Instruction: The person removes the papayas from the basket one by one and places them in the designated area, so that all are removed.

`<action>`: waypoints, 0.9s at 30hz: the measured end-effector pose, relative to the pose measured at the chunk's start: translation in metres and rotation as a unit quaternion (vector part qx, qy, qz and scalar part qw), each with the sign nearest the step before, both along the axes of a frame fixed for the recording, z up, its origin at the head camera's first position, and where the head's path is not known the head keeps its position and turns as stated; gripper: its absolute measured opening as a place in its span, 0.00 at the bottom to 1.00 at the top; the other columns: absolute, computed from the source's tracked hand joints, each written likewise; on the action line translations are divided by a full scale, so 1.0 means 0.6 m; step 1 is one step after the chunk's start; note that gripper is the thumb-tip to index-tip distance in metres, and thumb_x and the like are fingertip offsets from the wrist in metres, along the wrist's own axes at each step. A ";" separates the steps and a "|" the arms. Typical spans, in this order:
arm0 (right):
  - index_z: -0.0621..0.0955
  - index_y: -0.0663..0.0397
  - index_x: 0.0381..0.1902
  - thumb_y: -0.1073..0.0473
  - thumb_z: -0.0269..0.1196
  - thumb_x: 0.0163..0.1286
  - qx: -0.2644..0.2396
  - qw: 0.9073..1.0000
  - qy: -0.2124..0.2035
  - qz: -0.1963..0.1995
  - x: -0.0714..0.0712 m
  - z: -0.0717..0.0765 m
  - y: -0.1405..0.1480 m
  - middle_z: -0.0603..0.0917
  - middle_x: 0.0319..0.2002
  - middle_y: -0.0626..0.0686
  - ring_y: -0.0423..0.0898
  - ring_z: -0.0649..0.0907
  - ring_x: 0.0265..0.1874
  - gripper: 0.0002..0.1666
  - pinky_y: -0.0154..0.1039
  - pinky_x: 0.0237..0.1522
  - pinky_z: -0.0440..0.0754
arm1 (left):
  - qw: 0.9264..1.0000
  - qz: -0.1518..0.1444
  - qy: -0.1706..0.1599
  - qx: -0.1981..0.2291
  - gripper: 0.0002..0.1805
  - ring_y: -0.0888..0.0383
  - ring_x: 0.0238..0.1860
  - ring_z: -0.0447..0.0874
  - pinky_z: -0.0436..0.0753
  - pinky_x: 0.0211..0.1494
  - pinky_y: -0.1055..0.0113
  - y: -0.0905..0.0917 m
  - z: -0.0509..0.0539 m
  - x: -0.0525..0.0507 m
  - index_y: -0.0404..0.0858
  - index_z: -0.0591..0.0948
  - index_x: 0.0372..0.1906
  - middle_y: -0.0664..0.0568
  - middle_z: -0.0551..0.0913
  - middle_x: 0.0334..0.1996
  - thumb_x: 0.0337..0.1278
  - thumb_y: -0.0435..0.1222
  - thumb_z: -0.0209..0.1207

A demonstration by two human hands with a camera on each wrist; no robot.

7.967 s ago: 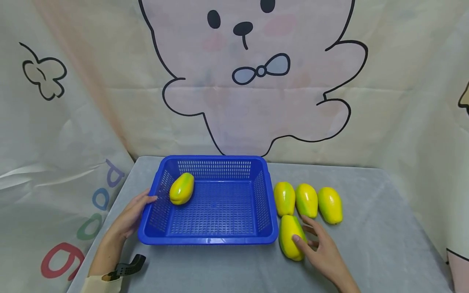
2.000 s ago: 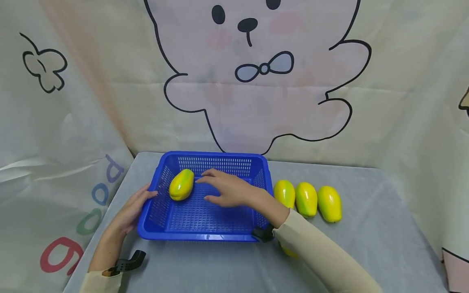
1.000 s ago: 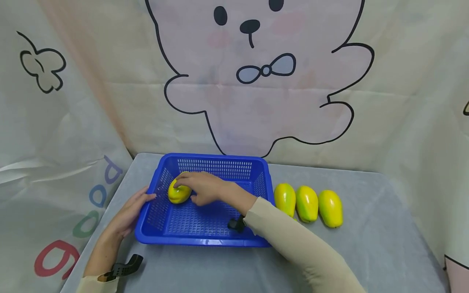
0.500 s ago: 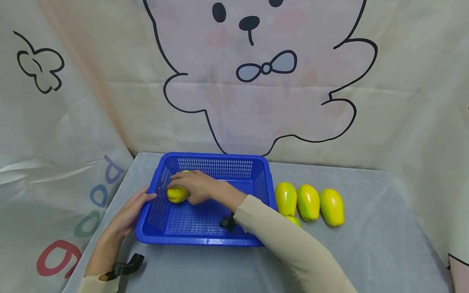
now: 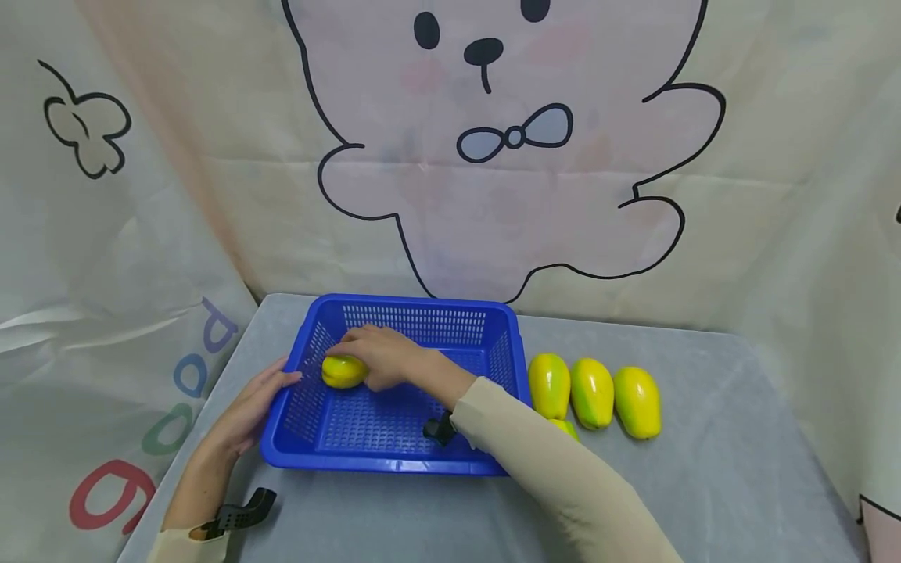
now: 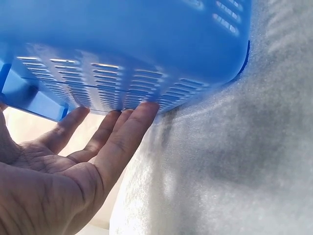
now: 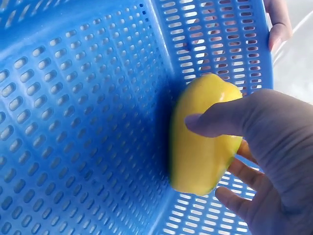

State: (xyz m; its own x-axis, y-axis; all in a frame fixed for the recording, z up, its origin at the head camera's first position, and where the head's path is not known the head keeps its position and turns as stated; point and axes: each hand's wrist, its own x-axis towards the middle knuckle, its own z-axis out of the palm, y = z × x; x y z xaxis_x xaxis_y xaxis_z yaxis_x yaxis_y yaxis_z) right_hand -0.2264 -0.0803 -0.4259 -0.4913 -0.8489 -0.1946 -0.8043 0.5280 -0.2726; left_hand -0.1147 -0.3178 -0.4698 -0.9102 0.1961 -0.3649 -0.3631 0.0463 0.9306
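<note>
A blue plastic basket [image 5: 404, 465] stands on the grey-covered table. My left hand [image 5: 249, 410] holds its left wall, thumb over the rim; in the left wrist view the fingers [image 6: 124, 142] press against the slotted outside. Inside the basket, at its left end, lies a yellow-green papaya [image 5: 342, 373]. My right hand [image 5: 385, 357] reaches in and grips that papaya. From the right wrist, its thumb [image 7: 215, 120] lies across the fruit and the other fingers sit on the far side. In the head view, the hand covers the papaya's upper part.
Right of the basket, a row of papayas [image 5: 592, 393] lies on the table. One more papaya [image 5: 565, 428] is mostly hidden behind my right sleeve [image 5: 556, 469]. A printed cloth [image 5: 563, 219] hangs behind the table [image 5: 732, 461].
Eight seconds ago my right hand was at the papaya beside the basket. Since then it has moved left into the basket and taken hold of the papaya there. My left hand stays on the basket.
</note>
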 end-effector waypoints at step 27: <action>0.66 0.33 0.82 0.55 0.67 0.76 0.008 0.999 -0.016 -0.028 0.009 -0.009 0.000 0.76 0.73 0.49 0.47 0.78 0.70 0.41 0.47 0.73 0.79 | 1.000 -0.004 0.001 0.005 0.40 0.55 0.51 0.89 0.91 0.53 0.52 -0.001 -0.003 0.000 0.43 0.41 0.88 0.52 0.82 0.61 0.85 0.49 0.43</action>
